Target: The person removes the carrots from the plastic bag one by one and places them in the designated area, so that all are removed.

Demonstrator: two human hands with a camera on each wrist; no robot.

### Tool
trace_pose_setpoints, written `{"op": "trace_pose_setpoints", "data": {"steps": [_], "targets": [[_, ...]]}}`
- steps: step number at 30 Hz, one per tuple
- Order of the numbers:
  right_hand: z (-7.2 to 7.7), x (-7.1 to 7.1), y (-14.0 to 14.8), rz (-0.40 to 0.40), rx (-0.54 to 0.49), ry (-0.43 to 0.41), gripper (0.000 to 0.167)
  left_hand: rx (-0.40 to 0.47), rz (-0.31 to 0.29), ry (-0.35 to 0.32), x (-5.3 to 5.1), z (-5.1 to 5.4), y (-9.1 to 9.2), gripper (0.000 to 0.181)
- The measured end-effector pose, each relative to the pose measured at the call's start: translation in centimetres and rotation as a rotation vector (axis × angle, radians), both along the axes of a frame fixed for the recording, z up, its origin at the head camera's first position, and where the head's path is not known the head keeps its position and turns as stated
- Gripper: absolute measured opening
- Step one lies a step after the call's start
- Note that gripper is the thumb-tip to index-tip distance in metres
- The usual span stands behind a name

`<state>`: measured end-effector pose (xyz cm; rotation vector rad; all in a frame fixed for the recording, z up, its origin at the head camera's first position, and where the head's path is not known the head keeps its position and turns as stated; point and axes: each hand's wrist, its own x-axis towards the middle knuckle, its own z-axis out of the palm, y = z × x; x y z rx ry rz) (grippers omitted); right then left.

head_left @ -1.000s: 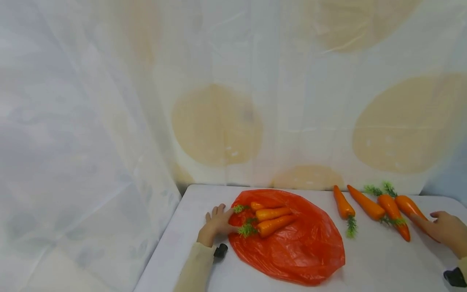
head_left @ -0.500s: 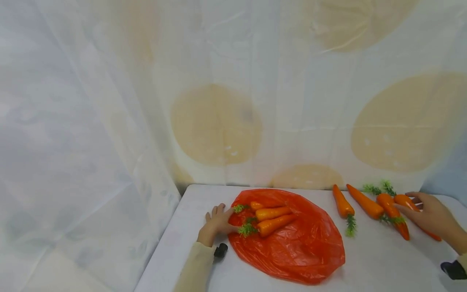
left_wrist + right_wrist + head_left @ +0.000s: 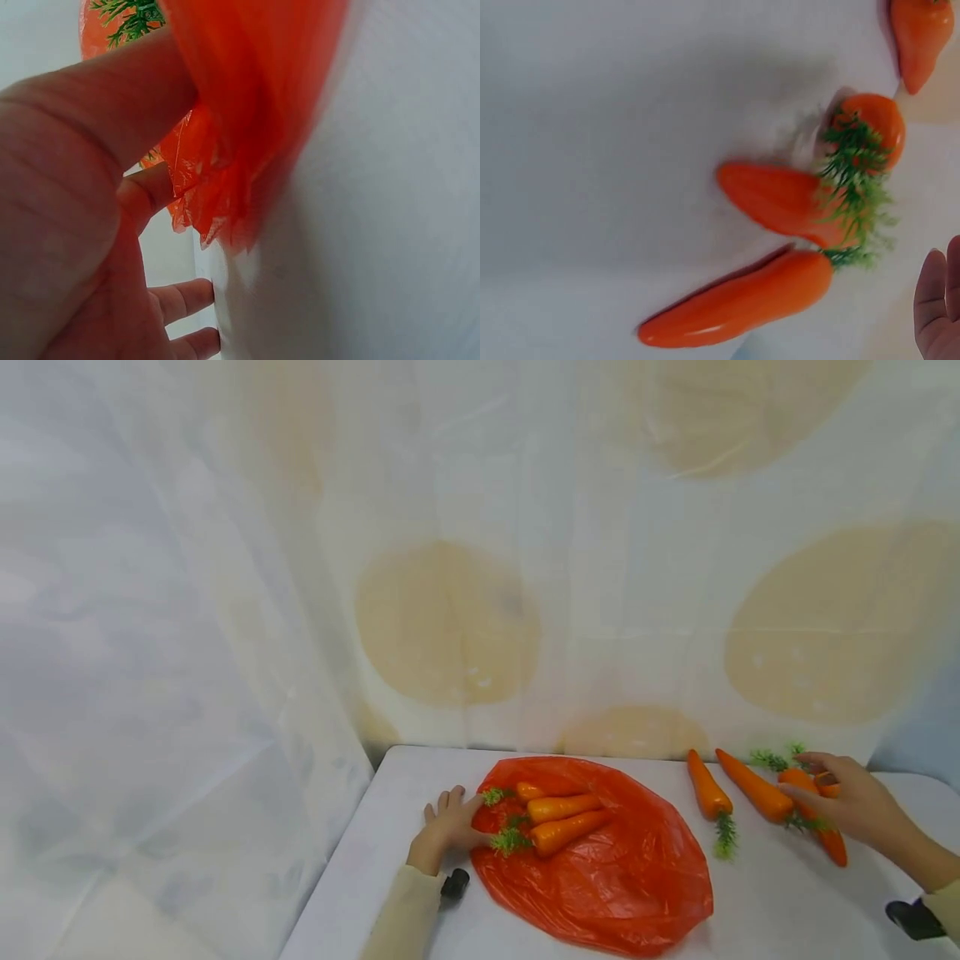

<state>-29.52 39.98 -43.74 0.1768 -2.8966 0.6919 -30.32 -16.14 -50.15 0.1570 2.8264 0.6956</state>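
My left hand [image 3: 448, 828] is at the mouth of a red plastic bag [image 3: 622, 877], its thumb and index finger spread apart. In the left wrist view the thumb [image 3: 127, 97] reaches behind the thin red plastic, and the other fingers stretch toward the table. Several glossy carrots with green tops, one of them the front carrot [image 3: 566, 833], lie at the bag. My right hand [image 3: 858, 802] is over the two rightmost carrots at the right, fingers apart, partly covering them. The right wrist view shows a carrot [image 3: 742, 304] lying on the table, with fingers at the right edge.
Left of my right hand lie two more carrots, the leftmost carrot [image 3: 707, 787] and its neighbour [image 3: 753, 787]. The white table [image 3: 375, 860] backs onto a hanging pale sheet [image 3: 615, 568] with beige round patches. Another pale sheet [image 3: 150, 652] hangs at the left.
My right hand has moved from the right side of the carrots leftward and away from me, over the rightmost ones. The left hand and the bag stay about where they were.
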Motion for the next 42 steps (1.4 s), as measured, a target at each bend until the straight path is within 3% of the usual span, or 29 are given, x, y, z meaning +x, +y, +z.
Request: {"op": "trace_pose_setpoints", "data": {"steps": [7,13,20,27,32,38,42], "targets": [[0.2,0.2,-2.1,0.104,-0.032,0.041,0.067,0.005,0.004,-0.002,0.3,0.0,0.1,0.077],[0.2,0.4,-3.8,0.129,-0.030,0.119,0.063,-0.022,-0.007,0.008,0.2,0.2,0.0,0.076],[0.8,0.4,-6.2,0.182,-0.070,0.047,0.065,-0.022,-0.006,0.016,0.1,0.7,0.0,0.073],[0.8,0.9,-8.2,0.226,-0.066,0.146,0.061,-0.031,-0.021,0.020,0.2,0.2,0.0,0.073],[0.6,1.1,-9.9,0.272,-0.078,0.139,0.057,-0.028,-0.028,0.019,0.2,0.1,0.1,0.073],[0.5,1.1,-11.7,0.330,-0.070,0.227,0.051,-0.015,-0.027,0.013,0.1,0.2,0.1,0.075],[0.2,1.1,-13.3,0.369,-0.091,0.220,0.052,-0.019,-0.019,0.010,0.1,0.3,0.0,0.076]]}}
